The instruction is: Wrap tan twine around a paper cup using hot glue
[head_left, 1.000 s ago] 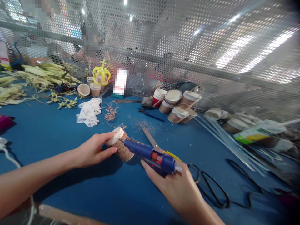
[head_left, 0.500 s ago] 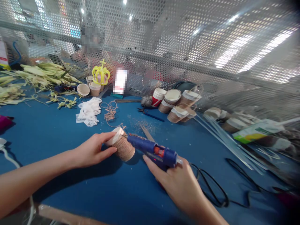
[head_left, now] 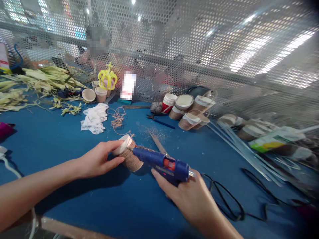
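My left hand (head_left: 103,157) pinches a paper cup (head_left: 131,159) by its white rim end; the cup is tilted and most of its side is wound with brown twine. In my right hand (head_left: 185,194) is a blue hot glue gun (head_left: 159,161), its nozzle at the twine's edge near the bare white band. From the cup, a strand of twine runs back to a loose tangle of twine (head_left: 118,118) on the table. Scissors (head_left: 158,142) lie behind the glue gun, partly hidden by it.
Several twine-wrapped cups (head_left: 189,121) stand at the back right, near clear glue sticks (head_left: 246,152). Pliers (head_left: 161,122), a white cloth (head_left: 94,118), a yellow crown (head_left: 107,78) and corn husks (head_left: 47,81) lie farther back. A black cord (head_left: 224,199) loops at the right.
The glue gun's nozzle has moved slightly left and down along the twine's edge on the cup. My left hand and the cup have stayed in place.
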`<state>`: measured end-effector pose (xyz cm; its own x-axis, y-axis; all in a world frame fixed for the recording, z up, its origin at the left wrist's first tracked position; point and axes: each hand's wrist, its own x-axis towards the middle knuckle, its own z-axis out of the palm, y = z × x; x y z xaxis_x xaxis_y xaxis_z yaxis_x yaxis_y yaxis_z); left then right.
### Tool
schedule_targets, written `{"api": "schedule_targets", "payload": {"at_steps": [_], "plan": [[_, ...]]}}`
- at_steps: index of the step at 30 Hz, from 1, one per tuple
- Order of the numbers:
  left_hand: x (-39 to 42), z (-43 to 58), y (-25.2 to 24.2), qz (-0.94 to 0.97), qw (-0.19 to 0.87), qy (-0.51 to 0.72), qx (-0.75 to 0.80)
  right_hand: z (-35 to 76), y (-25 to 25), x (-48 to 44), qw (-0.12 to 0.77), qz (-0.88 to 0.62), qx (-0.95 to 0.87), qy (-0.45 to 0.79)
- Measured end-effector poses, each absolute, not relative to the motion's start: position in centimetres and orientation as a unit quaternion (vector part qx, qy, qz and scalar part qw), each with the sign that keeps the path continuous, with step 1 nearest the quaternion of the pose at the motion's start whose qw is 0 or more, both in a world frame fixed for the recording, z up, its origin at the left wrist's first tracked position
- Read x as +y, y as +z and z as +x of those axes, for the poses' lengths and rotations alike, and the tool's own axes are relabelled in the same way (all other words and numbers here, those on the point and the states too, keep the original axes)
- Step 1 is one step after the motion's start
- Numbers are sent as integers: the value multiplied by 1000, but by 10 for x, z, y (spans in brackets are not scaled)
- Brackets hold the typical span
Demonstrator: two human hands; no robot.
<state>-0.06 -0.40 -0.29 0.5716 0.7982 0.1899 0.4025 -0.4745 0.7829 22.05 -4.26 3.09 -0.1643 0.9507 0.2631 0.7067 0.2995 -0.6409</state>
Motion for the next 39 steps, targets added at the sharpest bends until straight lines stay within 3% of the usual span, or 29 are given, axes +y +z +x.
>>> {"api": "schedule_targets", "payload": {"at_steps": [8,13,17,29,35,39], "plan": [[-4,0,0,815,356,281,361,222,35,-42,287,-554,-750,219],[-5,0,-1,811,342,282,381,221,32,-41,319,-585,-718,200],[-5,0,-1,817,349,283,361,220,37,-41,281,-563,-740,236],[-4,0,-2,817,338,281,374,220,34,-39,304,-596,-709,225],[-4,0,-4,816,328,277,388,220,50,-32,254,-606,-696,290],[-4,-1,-4,818,331,284,376,218,52,-35,270,-599,-691,300]]}}
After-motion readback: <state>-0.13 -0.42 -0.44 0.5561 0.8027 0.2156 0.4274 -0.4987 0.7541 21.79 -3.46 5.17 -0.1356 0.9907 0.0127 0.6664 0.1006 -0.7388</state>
